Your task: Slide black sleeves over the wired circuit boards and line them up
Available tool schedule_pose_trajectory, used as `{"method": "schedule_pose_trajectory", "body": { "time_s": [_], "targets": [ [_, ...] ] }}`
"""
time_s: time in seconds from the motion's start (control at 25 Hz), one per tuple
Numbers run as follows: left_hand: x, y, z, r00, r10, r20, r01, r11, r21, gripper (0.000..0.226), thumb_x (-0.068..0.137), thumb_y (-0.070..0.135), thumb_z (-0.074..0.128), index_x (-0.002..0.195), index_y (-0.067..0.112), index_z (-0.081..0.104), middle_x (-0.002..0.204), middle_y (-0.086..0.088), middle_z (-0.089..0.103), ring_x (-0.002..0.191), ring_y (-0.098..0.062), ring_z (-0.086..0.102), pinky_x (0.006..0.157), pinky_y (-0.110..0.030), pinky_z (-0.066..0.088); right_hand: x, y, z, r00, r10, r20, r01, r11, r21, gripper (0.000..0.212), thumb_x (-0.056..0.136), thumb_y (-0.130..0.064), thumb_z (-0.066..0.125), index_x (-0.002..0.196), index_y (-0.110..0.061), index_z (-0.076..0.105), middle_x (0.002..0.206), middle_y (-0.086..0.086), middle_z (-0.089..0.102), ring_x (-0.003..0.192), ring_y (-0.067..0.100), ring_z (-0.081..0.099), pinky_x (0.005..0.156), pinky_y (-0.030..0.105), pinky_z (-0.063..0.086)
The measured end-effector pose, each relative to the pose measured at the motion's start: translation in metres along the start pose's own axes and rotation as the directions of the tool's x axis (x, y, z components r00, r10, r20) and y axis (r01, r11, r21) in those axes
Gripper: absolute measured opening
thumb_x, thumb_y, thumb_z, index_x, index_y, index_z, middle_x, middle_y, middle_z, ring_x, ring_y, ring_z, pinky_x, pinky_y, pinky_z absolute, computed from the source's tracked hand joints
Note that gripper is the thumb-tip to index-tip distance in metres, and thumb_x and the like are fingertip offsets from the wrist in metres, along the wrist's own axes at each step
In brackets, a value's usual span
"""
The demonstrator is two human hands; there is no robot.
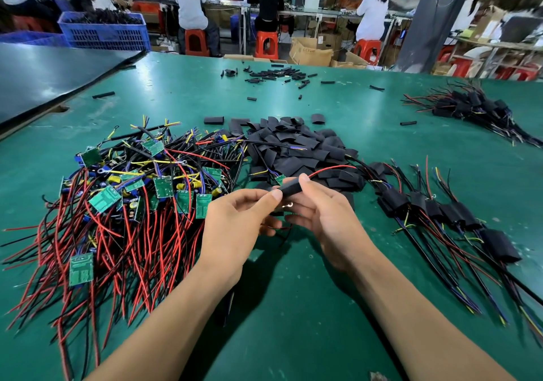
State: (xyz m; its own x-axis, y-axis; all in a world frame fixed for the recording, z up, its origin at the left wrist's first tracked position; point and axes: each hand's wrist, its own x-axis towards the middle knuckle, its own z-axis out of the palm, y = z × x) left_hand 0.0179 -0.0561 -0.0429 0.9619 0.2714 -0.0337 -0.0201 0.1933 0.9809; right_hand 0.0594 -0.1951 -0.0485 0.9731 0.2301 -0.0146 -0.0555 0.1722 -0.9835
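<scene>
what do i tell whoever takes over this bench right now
Left hand and right hand: both pinch one black sleeve above the table; a corner of its circuit board shows outside it.
Done: sleeved boards lined up on the right; another sleeved heap far right.
To do: finish this one, add it to the row, then the big pile of bare boards on the left. Empty sleeves heaped straight ahead.
</scene>
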Motion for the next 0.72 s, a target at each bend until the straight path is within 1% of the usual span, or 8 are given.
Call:
{"method": "schedule_pose_trajectory", "body": {
  "time_s": [0.08,0.16,0.24,0.32,0.36,0.48,0.6,0.72],
  "targets": [
    [0.000,0.002,-0.001,0.996,-0.073,0.054,0.076,0.996,-0.047,0.021,0.089,0.023,0.072,0.086,0.003,0.071,0.073,-0.010,0.072,0.052,-0.020,0.062,0.048,-0.024,0.050,-0.002,-0.003,0.001,1.000,-0.003,-0.021,0.002,1.000,-0.012,0.030,0.099,-0.041,0.057,0.088,-0.018,0.073,0.088,0.013,0.076,0.080,0.023,0.073,0.066,0.027,0.052],
    [-0.001,0.004,0.000,0.981,-0.149,0.128,0.158,0.986,-0.061,0.025,0.092,0.027,0.068,0.084,0.004,0.069,0.072,-0.011,0.070,0.050,-0.019,0.059,0.045,-0.023,0.047,-0.003,-0.006,0.001,1.000,-0.017,-0.023,0.017,1.000,0.019,0.030,0.098,-0.043,0.059,0.080,-0.022,0.071,0.078,0.010,0.072,0.068,0.018,0.069,0.059,0.024,0.050],
    [-0.002,0.005,0.002,0.962,-0.203,0.182,0.222,0.971,-0.085,0.029,0.095,0.030,0.063,0.086,0.003,0.067,0.069,-0.009,0.067,0.045,-0.017,0.052,0.040,-0.022,0.040,-0.003,-0.008,-0.003,0.999,-0.033,-0.020,0.033,0.999,0.003,0.031,0.096,-0.046,0.059,0.091,-0.018,0.071,0.085,0.009,0.068,0.068,0.014,0.061,0.059,0.026,0.044],
    [-0.001,0.006,0.002,0.945,-0.248,0.213,0.275,0.956,-0.105,0.033,0.095,0.033,0.061,0.088,0.001,0.068,0.065,-0.007,0.064,0.041,-0.016,0.046,0.037,-0.020,0.034,-0.002,-0.008,-0.007,1.000,-0.015,0.023,0.015,1.000,0.012,0.043,0.091,-0.049,0.060,0.107,-0.010,0.071,0.092,0.010,0.065,0.068,0.012,0.053,0.059,0.028,0.034],
    [-0.001,0.007,0.001,0.937,-0.266,0.228,0.295,0.950,-0.102,0.035,0.095,0.034,0.061,0.087,0.001,0.068,0.064,-0.006,0.063,0.039,-0.015,0.044,0.036,-0.020,0.032,-0.002,-0.008,-0.008,0.998,0.007,0.057,-0.009,1.000,0.029,0.049,0.088,-0.051,0.060,0.111,-0.010,0.071,0.092,0.009,0.065,0.068,0.012,0.050,0.059,0.029,0.032],
    [-0.001,0.008,0.000,0.913,-0.297,0.278,0.328,0.942,-0.068,0.036,0.090,0.037,0.063,0.082,0.002,0.070,0.062,-0.005,0.059,0.036,-0.013,0.039,0.034,-0.020,0.028,-0.003,-0.008,-0.008,0.990,0.051,0.131,-0.062,0.994,0.087,0.043,0.083,-0.055,0.061,0.108,-0.024,0.076,0.088,0.002,0.067,0.067,0.011,0.051,0.062,0.028,0.035],
    [-0.002,0.009,0.000,0.901,-0.318,0.293,0.347,0.936,-0.051,0.039,0.093,0.038,0.060,0.086,0.001,0.070,0.065,-0.007,0.065,0.035,-0.014,0.039,0.035,-0.018,0.027,-0.002,-0.007,-0.007,0.993,-0.014,0.116,-0.003,0.989,0.145,0.038,0.083,-0.050,0.064,0.102,-0.020,0.078,0.085,0.002,0.069,0.066,0.013,0.054,0.065,0.027,0.044],
    [-0.001,0.011,0.000,0.909,-0.300,0.288,0.332,0.941,-0.068,0.040,0.090,0.044,0.064,0.090,0.004,0.072,0.082,-0.013,0.073,0.038,-0.018,0.043,0.036,-0.021,0.032,0.000,-0.009,-0.006,0.999,-0.029,0.027,0.025,0.988,0.150,0.032,0.083,-0.042,0.064,0.094,-0.015,0.079,0.096,0.011,0.071,0.077,0.020,0.056,0.070,0.030,0.046]
  ]
}}
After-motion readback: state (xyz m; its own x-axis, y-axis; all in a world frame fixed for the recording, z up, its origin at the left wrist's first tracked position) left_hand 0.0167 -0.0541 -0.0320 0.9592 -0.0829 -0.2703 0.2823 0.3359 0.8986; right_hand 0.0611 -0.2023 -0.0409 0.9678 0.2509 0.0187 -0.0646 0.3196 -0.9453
